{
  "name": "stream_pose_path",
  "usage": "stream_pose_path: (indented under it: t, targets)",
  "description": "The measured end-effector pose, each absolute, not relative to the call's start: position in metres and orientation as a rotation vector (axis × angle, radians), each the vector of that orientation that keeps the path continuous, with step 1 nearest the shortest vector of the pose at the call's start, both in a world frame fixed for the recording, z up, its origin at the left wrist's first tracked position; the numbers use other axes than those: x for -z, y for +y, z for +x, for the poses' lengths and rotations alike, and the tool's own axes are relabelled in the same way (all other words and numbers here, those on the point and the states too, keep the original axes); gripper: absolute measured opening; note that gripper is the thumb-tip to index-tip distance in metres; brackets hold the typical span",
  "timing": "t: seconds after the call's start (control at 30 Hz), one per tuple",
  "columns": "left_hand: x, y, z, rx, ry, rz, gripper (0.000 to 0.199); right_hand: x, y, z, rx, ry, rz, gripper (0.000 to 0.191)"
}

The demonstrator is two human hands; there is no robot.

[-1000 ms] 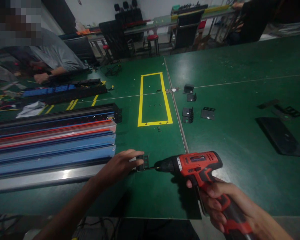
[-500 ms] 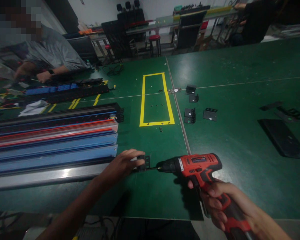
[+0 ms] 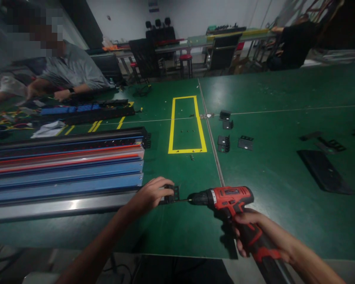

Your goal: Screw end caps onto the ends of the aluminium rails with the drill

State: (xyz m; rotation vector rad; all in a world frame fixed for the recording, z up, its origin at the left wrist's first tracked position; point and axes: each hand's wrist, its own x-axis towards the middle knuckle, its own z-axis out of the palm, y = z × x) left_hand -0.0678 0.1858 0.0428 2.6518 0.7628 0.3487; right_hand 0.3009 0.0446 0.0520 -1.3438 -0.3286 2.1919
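Both hands [image 3: 149, 195] unchanged on bracket [image 3: 172, 194] and drill [image 3: 229, 198]

A wide green worktable [image 3: 284, 90] fills a workshop, with a yellow taped rectangle [image 3: 187, 124] marked near its middle. Beyond the rectangle stand black chairs [image 3: 161, 27], red stools [image 3: 185, 59] and a long bench [image 3: 225, 35] against a white wall [image 3: 195, 14].
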Motion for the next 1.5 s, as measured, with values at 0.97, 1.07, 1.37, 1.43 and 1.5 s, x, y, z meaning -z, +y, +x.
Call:
stream_pose_path:
  t: [0.97, 1.07, 1.37, 1.43, 1.5]
  targets:
    - [-0.044, 0.17, -0.079, -0.687, 1.057, 2.826, 0.033, -0.063, 0.073, 0.276, -1.179, -1.545, -2.292, 0.03]
    - [-0.042, 0.167, -0.096, -0.498, 1.171, 2.847, 0.043, -0.059, 0.072, 0.277, -1.081, -1.576, -2.289, 0.033]
    - [-0.032, 0.168, -0.099, -0.284, 1.251, 2.752, 0.078, -0.061, 0.068, 0.277, -0.937, -1.752, -2.253, 0.04]
    - [-0.033, 0.168, -0.098, -0.267, 1.262, 2.746, 0.078, -0.061, 0.068, 0.278, -0.944, -1.767, -2.224, 0.035]
    - [-0.033, 0.168, -0.097, -0.265, 1.268, 2.745, 0.076, -0.06, 0.068, 0.278, -0.947, -1.765, -2.216, 0.029]
